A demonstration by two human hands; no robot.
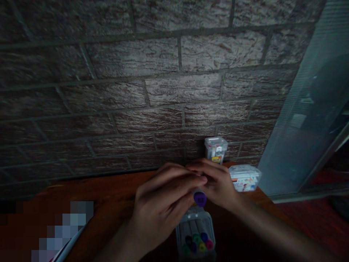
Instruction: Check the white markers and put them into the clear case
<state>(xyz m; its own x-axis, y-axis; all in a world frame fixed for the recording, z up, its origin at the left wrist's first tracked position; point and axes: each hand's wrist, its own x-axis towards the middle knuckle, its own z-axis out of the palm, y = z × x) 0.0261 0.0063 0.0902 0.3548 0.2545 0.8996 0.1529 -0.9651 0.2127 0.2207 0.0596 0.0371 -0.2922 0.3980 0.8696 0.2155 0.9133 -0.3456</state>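
Observation:
A marker with a purple end (pixel 200 198) is held between my two hands, its purple end turned toward me. My left hand (pixel 166 198) is closed on the marker, the fingers stretched along it. From the other side my right hand (pixel 216 182) also grips it, and its fingertips are partly hidden behind the left hand. Just below the hands is a clear plastic case (pixel 178 233) of markers (pixel 201 247), with green, black, blue, yellow and pink ends showing. The marker's far end is hidden by my fingers.
A clear lidded box (pixel 216 145) with a yellow label stands against the brick wall (pixel 163 91). To its right sits another clear container (pixel 245 177) with a printed label. Both are on the brown wooden table (pixel 117 193). A translucent panel (pixel 294 120) rises at the right.

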